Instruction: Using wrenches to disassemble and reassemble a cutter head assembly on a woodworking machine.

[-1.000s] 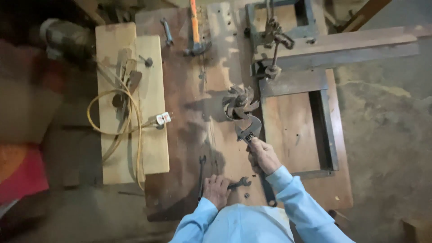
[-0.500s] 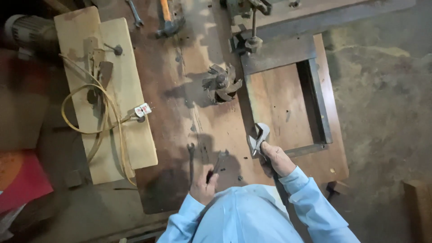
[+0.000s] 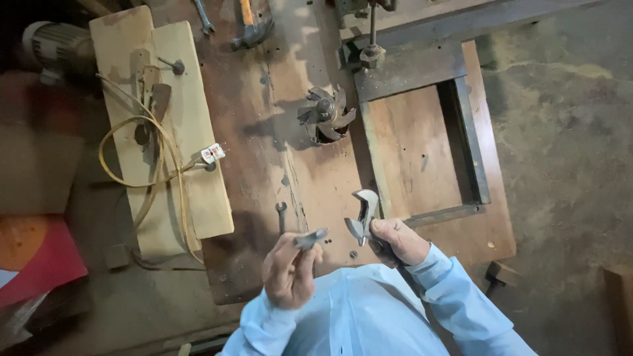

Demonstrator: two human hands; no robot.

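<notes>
My right hand (image 3: pixel 397 242) grips a large adjustable wrench (image 3: pixel 362 215) by its handle, jaws pointing up and away from me. My left hand (image 3: pixel 287 271) holds a smaller dark metal spanner (image 3: pixel 310 238), its head sticking out toward the wrench. Both hands hover close together over the near edge of a worn wooden workbench (image 3: pixel 264 118). A bladed metal cutter head (image 3: pixel 326 115) stands on the bench farther away. Light blue sleeves cover both my arms.
A thin spanner (image 3: pixel 281 215) lies on the bench near my left hand. A hammer (image 3: pixel 248 25) and another spanner (image 3: pixel 203 17) lie at the far end. A pale board (image 3: pixel 161 125) with a coiled cable and plug (image 3: pixel 212 154) sits left. A metal frame (image 3: pixel 465 132) borders the right panel.
My left hand has lifted the small spanner off the bench. My right hand has drawn the adjustable wrench back from the cutter head toward my body. The camera has tilted.
</notes>
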